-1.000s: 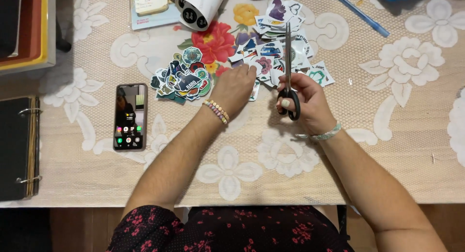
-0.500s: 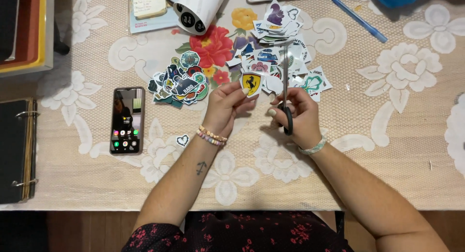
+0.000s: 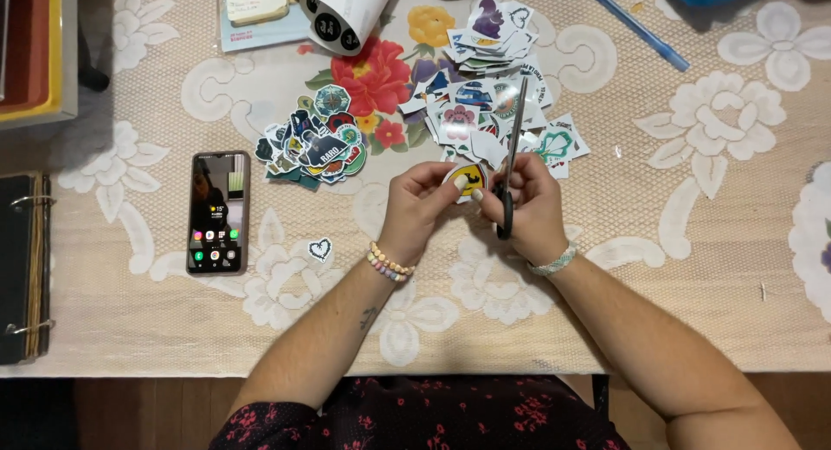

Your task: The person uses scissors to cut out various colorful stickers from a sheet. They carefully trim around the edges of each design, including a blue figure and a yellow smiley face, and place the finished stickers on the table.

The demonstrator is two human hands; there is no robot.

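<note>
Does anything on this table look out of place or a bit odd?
One small heart sticker lies alone on the lace tablecloth, apart from the two sticker piles, near the phone. Also, the right hand keeps scissors hooked on its fingers while both hands pinch a yellow sticker.

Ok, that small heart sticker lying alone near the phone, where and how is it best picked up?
Probably from straight above: the heart sticker lies flat on the lace tablecloth, apart from the phone. Pinch its outer edge with two fingers, likely lifting one side first, since it has no height to grip.
</note>
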